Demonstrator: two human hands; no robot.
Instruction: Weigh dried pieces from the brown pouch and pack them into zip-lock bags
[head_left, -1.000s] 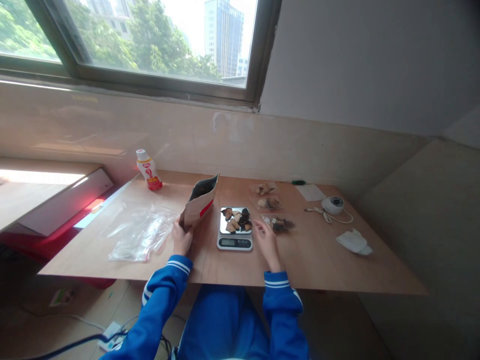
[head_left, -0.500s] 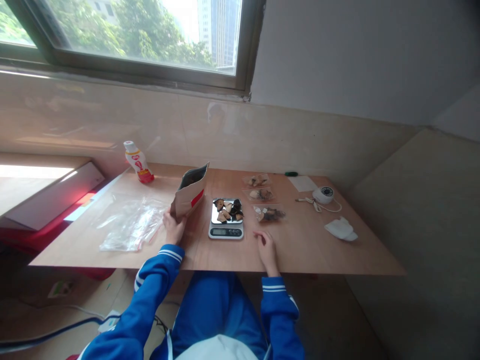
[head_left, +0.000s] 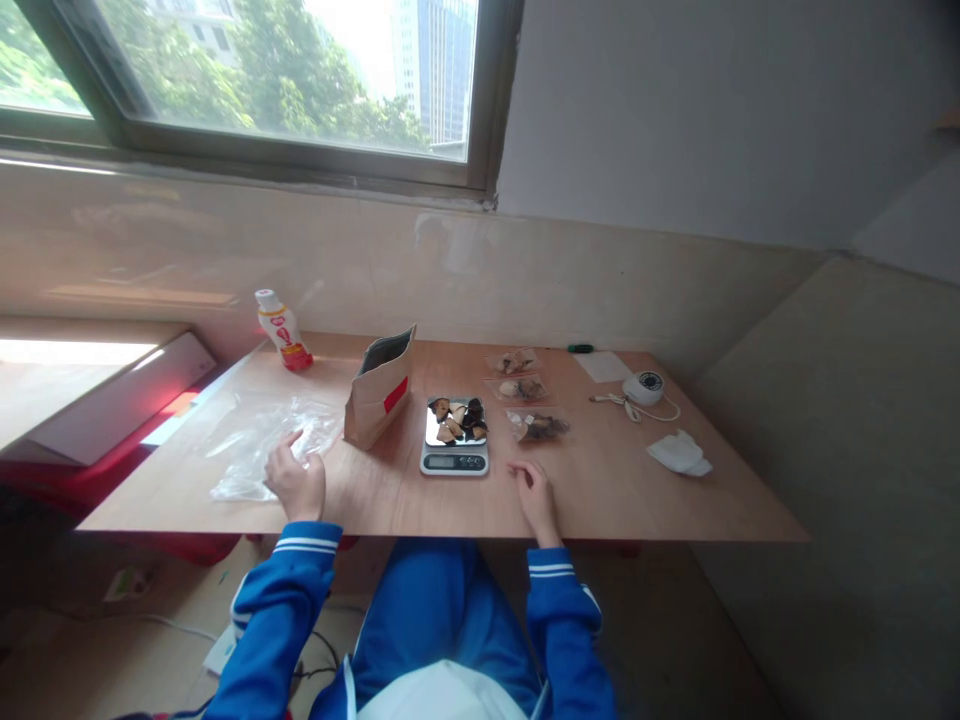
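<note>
The left hand [head_left: 296, 482] rests loosely curled on the clear plastic bags [head_left: 262, 440] at the table's [head_left: 637, 500] near left; the right hand [head_left: 534, 490], empty and half-curled, lies near the scale [head_left: 454, 450].

1 head view, looks forward-down across table [head_left: 600, 500] toward window [head_left: 247, 80], mid-distance.

matt wood-grain table [head_left: 615, 500]. crinkly clear plastic bags [head_left: 262, 445], glossy. stiff brown paper pouch [head_left: 379, 395], matt, red label. scale [head_left: 454, 440] with mirror-bright metal top, grey plastic body. glossy plastic bottle [head_left: 279, 330]. smooth blue fabric sleeves [head_left: 285, 590].
</note>
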